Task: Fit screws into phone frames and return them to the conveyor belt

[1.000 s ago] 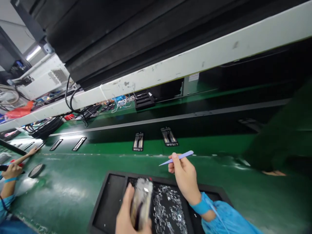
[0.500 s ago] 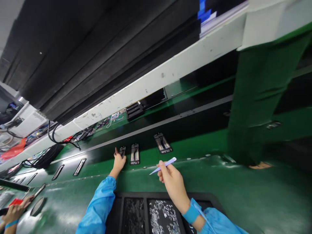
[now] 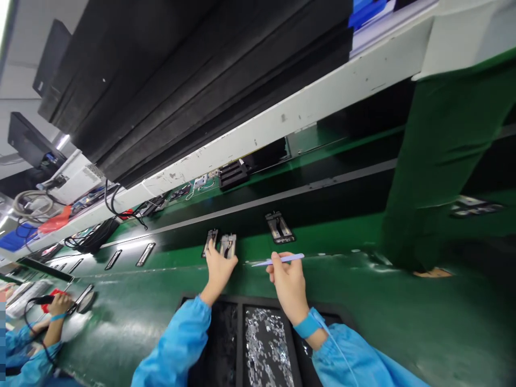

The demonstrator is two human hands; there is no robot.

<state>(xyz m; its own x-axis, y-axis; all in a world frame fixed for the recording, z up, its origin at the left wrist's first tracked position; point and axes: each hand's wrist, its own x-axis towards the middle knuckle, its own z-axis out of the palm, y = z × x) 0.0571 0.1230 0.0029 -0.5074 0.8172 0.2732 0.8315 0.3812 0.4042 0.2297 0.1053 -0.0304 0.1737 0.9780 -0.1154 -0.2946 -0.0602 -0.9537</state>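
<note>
My left hand [image 3: 219, 269] reaches over two small dark rectangular assemblies at the belt's near edge. Its fingers are spread, the index finger by the left assembly [image 3: 209, 240] and the thumb near the lower end of the right assembly [image 3: 229, 244]. Whether it touches either one I cannot tell. Pinched in my right hand [image 3: 289, 282] are pale lavender tweezers [image 3: 296, 257], their tip pointing left. Just beyond lies a third assembly [image 3: 280, 228], apart from both hands. Below my wrists sits a black divided tray [image 3: 241, 344] holding many small shiny pieces [image 3: 266, 344].
A white shelf beam [image 3: 258, 141] crosses above the bench, with black stacked sheets [image 3: 201, 97] on it. Green cloth [image 3: 439, 161] hangs at the right. More narrow parts [image 3: 145, 254] lie along the belt to the left. A co-worker's hand [image 3: 60, 303] holds something at far left.
My left hand has moved right, from the left assembly toward the one beside it. My right hand keeps the tweezers, now held more level. The camera view has shifted.
</note>
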